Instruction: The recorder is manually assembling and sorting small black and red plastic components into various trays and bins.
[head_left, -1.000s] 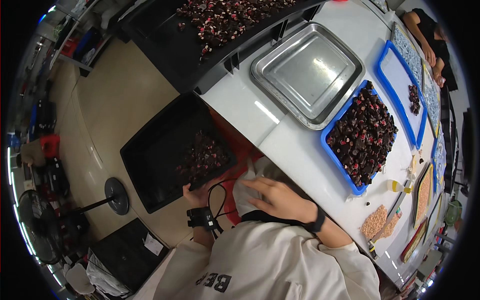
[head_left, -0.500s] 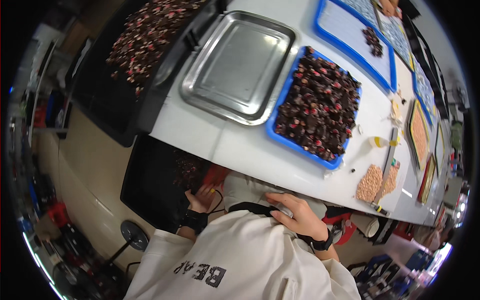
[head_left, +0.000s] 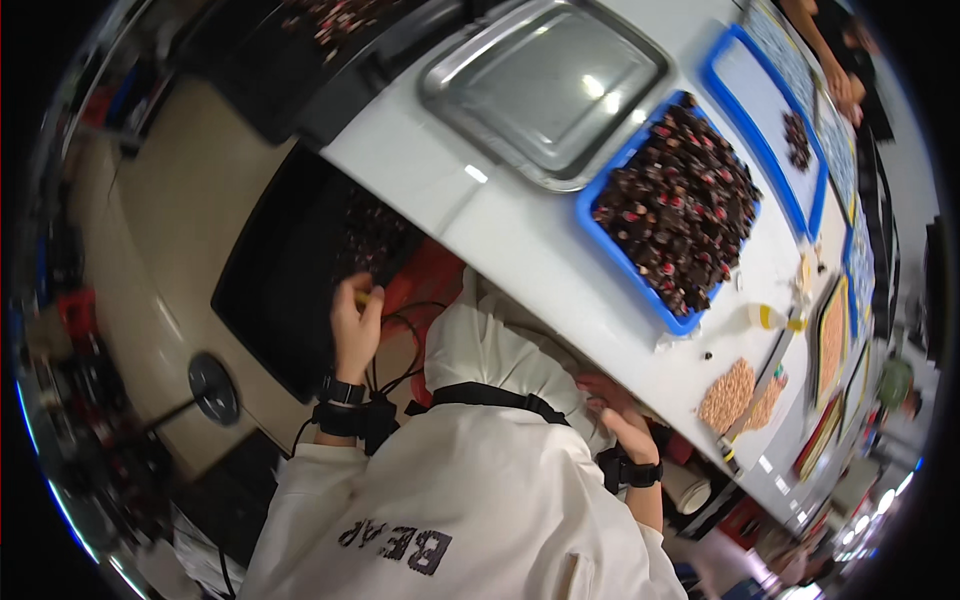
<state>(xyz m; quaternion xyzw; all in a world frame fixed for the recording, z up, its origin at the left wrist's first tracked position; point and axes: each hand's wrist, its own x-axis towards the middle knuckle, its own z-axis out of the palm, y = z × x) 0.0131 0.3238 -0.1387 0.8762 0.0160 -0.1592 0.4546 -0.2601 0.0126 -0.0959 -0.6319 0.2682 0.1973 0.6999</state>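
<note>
My left hand (head_left: 357, 318) is at the near side of a black tray (head_left: 270, 270) below table height. Its fingers are bent, with a small yellow spot among them; what they hold, if anything, is hidden. Dark crumbly pieces (head_left: 368, 232) lie in the tray's far part. By my thigh, my right hand (head_left: 628, 430) rests against the white cloth, thumb apart and fingers loosely stretched, partly blurred. Both wrists wear black bands. On the table, a blue tray (head_left: 628, 268) is heaped with dark chocolate-like clusters (head_left: 680, 205) flecked pink and pale.
An empty metal tray (head_left: 545, 85) lies left of the blue tray. To the right are a nut pile (head_left: 728, 393), a long knife (head_left: 765, 375), a yellow-and-white bottle (head_left: 768, 317) and another blue tray (head_left: 760, 130). A co-worker's arms (head_left: 835, 65) show at far right. Red plastic (head_left: 420, 275) sits beside the black tray.
The view has swung, shifting the table. My left hand has moved further up along the black tray's near side, its fingers now more bent. My right hand has slid from my lap to my thigh.
</note>
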